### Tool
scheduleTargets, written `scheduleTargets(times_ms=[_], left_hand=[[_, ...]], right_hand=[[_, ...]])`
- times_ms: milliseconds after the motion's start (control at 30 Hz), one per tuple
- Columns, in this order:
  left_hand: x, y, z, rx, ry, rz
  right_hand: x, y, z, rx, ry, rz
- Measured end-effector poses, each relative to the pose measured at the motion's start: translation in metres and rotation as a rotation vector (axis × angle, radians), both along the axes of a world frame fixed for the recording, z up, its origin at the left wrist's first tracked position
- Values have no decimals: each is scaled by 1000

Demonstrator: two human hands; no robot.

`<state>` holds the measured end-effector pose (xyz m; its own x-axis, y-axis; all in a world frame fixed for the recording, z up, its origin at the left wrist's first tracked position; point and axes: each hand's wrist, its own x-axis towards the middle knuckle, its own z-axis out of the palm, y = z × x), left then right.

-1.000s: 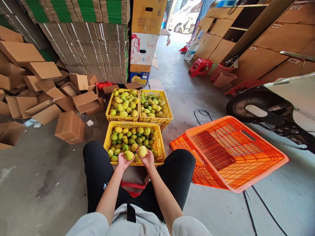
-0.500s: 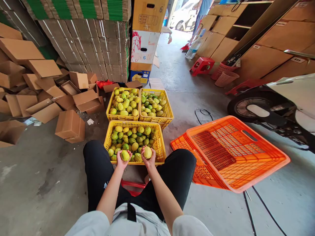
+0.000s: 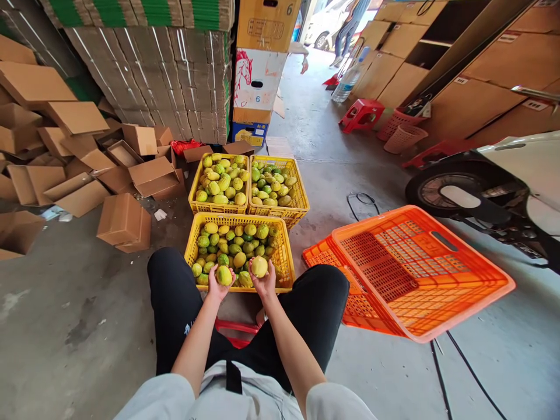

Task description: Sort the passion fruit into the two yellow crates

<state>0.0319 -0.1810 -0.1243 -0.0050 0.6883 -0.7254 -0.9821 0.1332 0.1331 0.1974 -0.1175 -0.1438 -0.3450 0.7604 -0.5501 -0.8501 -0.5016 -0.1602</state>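
Note:
My left hand [image 3: 216,288] cups a round yellow-green fruit [image 3: 224,275], palm turned up. In my right hand [image 3: 265,282] rests a paler yellow, lemon-like fruit [image 3: 259,266], held up between thumb and fingers. Both hands are over the near rim of a yellow plastic crate [image 3: 286,256], which stands between my knees. Several similar yellow and green fruits [image 3: 238,248] fill that crate. Just beyond it, two more yellow crates of fruit stand side by side, the left crate [image 3: 195,204] and the right crate [image 3: 301,201].
To my right, an orange crate [image 3: 464,291] lies tilted beside a motorbike [image 3: 464,189]. Loose cardboard boxes [image 3: 125,221] cover the left floor, below tall carton stacks [image 3: 153,87]. A red stool [image 3: 361,115] stands farther back. Another person [image 3: 347,32] is near the doorway.
My right hand has lifted slightly and tilted its fruit inward. The left fruit has shifted slightly up and right. At the doorway, more of the distant person shows.

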Motion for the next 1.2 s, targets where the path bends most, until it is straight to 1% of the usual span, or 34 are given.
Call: scheduleTargets(times_ms=[167, 233, 333, 400, 467, 533, 700, 800, 900, 1067, 1200], left_hand=[[1, 4, 1, 40, 7, 109], [1, 6, 0, 52, 3, 121], [-1, 6, -2, 43, -11, 88], [-2, 6, -3, 32, -18, 78], [-2, 5, -2, 17, -24, 103], [-2, 4, -1, -10, -17, 126], [0, 5, -3, -98, 95, 56], [-1, 5, -7, -129, 155, 52], [-2, 5, -10, -135, 191, 85], [-2, 5, -12, -126, 221, 115], [0, 5, -12, -82, 155, 118]], right_hand=[[-1, -1, 8, 106, 66, 87], [-1, -2, 8, 123, 77, 112], [0, -3, 6, 117, 102, 137], [1, -4, 5, 108, 103, 114], [3, -5, 5, 98, 89, 76], [4, -5, 5, 93, 89, 69], [2, -5, 6, 138, 101, 157], [-1, -5, 5, 141, 70, 187], [-4, -4, 5, 120, 53, 163], [-4, -3, 5, 72, 22, 62], [1, -3, 9, 110, 67, 102]])
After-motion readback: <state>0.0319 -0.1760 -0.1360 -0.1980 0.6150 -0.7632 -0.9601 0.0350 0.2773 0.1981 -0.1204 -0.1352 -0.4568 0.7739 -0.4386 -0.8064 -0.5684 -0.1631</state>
